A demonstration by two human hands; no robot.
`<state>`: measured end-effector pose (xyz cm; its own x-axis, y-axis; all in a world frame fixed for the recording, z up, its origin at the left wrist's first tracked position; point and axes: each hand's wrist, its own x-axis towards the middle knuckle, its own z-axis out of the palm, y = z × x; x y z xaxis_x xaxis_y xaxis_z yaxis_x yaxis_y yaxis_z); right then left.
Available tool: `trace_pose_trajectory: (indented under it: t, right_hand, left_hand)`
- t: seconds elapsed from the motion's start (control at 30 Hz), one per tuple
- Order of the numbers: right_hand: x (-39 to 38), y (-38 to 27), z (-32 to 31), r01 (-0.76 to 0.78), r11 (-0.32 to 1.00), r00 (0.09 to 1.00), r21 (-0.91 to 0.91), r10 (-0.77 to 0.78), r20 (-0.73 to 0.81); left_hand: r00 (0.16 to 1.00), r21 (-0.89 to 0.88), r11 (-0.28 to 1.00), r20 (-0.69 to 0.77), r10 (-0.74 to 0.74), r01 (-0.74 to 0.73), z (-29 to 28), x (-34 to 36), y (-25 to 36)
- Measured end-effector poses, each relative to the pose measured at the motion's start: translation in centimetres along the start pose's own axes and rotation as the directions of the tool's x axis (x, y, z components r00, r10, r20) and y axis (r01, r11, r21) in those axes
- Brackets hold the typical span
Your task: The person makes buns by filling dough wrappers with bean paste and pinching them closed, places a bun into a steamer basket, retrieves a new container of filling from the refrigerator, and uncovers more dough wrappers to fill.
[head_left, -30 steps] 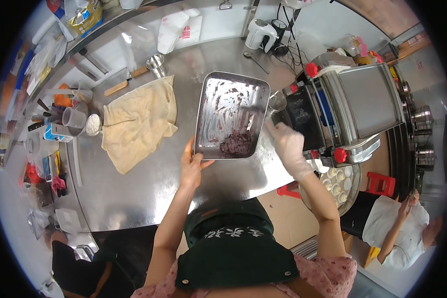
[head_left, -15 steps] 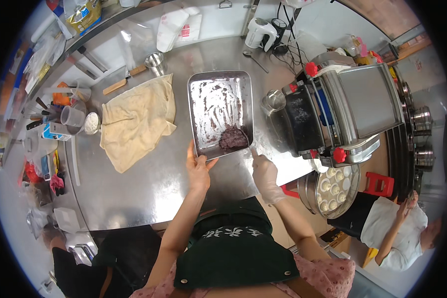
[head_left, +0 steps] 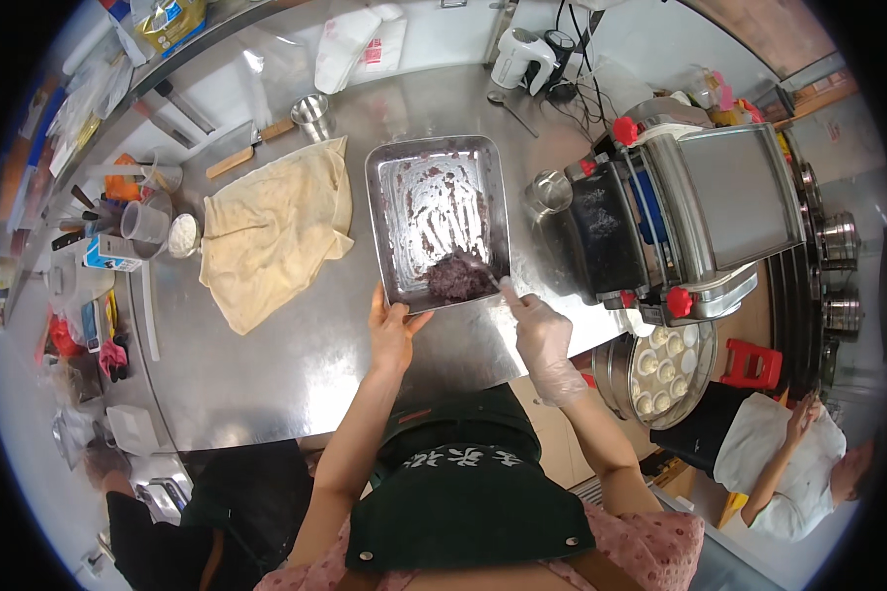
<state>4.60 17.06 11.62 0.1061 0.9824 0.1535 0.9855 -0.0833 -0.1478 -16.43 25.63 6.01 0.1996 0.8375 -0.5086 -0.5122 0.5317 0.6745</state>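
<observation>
A rectangular metal tray (head_left: 373,197) rests on the steel worktop, its inside smeared with dark purple residue. A lump of coarse purple paste (head_left: 458,277) lies in its near right corner. My bare left hand (head_left: 392,331) grips the near left corner, thumb and fingers on the rim. My right hand (head_left: 542,337), in a clear glove, is closed around a slim metal utensil (head_left: 499,285) at the near right rim. The utensil's working end is in the paste, so its kind is hidden.
Left of the tray lies a crumpled cream cloth (head_left: 276,231). A metal cup (head_left: 552,191) and a roller machine (head_left: 660,212) stand to the right. Below the machine is a round steamer (head_left: 616,379) of small pieces. Another person (head_left: 774,458) is at far right.
My right hand has moved slightly right, and the utensil now reaches into the paste. The paste lump has spread a little leftward. My left hand stays on the tray corner.
</observation>
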Motion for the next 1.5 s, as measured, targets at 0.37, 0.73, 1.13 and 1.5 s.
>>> trace_pose_trajectory:
  t: [0.37,0.73,1.13,1.5]
  right_hand:
    - [-1.6,0.6,0.1,0.138,0.990,0.984,0.012,-0.139,0.111]
    - [-2.0,4.3,0.3,-0.041,0.998,0.997,0.049,0.038,0.067]
    - [-6.5,5.2,5.9,-0.370,0.919,0.927,0.138,0.375,-0.015]
    - [-11.1,5.5,5.8,-0.501,0.855,0.865,0.131,0.491,0.104]
  left_hand:
    - [0.999,0.000,0.999,0.004,-0.048,0.048,0.5,-0.2,-0.5]
    - [0.992,0.073,0.990,0.029,-0.121,0.119,1.6,-0.7,-2.4]
    - [0.909,-0.002,0.910,0.049,-0.414,0.415,-1.0,0.7,-11.9]
    - [0.890,0.236,0.886,0.133,-0.437,0.399,-2.3,-1.2,-9.3]
